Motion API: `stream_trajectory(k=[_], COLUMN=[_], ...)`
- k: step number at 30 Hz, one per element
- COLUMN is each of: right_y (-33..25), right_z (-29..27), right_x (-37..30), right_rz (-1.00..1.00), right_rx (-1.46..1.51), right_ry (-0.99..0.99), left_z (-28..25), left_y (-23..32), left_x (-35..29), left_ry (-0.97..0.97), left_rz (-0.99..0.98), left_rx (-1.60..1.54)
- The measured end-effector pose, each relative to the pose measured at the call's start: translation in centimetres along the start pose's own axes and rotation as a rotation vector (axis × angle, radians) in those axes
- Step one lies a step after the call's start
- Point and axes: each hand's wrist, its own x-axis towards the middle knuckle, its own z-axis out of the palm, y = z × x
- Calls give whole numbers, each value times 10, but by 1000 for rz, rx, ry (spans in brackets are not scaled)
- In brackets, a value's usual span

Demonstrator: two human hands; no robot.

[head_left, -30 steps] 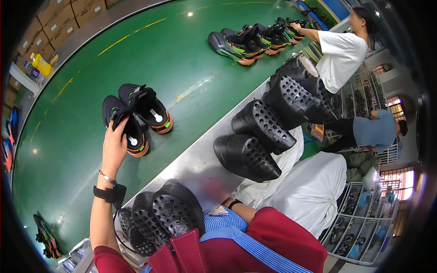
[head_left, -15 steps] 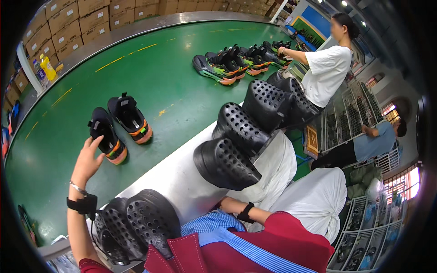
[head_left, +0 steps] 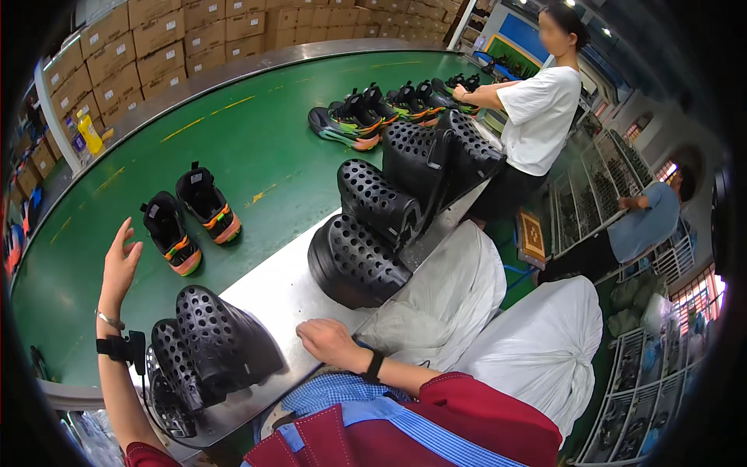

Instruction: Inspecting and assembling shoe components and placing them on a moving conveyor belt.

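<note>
My left hand [head_left: 120,261] is raised over the green belt with its fingers apart, holding nothing. Beside it, to the right, stands a pair of black sneakers with orange and green heels: the nearer sneaker [head_left: 171,235] and the farther sneaker [head_left: 208,204]. My right hand [head_left: 331,342] hovers over the metal ledge [head_left: 272,300] with fingers curled in and nothing visible in them. Just beyond it sits a black perforated clog-like piece [head_left: 359,261]. More such pieces stand between my arms, the largest perforated piece [head_left: 226,335] in front.
Farther along the belt [head_left: 272,140], a person in a white top [head_left: 537,117] reaches toward several sneakers [head_left: 342,128]. White sacks [head_left: 537,350] lie against the ledge on my right. Cartons [head_left: 159,43] are stacked beyond the belt. Another person [head_left: 646,233] stands by racks at the right.
My left hand has drawn away from the nearer sneaker, to the left. My right hand, hidden before, has come up over the metal ledge. The whole view has shifted slightly.
</note>
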Motion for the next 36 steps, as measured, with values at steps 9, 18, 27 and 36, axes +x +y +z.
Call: stream_trajectory(k=[9,18,27,36], right_y=[-1,5,3,9], right_z=[5,5,2,4], right_x=[8,9,12,6], right_rz=[37,61,74,95], right_rx=[-53,-78,-193,-194], right_ry=[-17,-113,-111,-138], left_z=[32,21,18,11], left_y=[-24,-19,-26,-15], left_x=[75,109,154,138], left_ry=[92,-77,-275,-266], left_rz=[70,96,-389,-463], left_rx=[-42,187,32,-218])
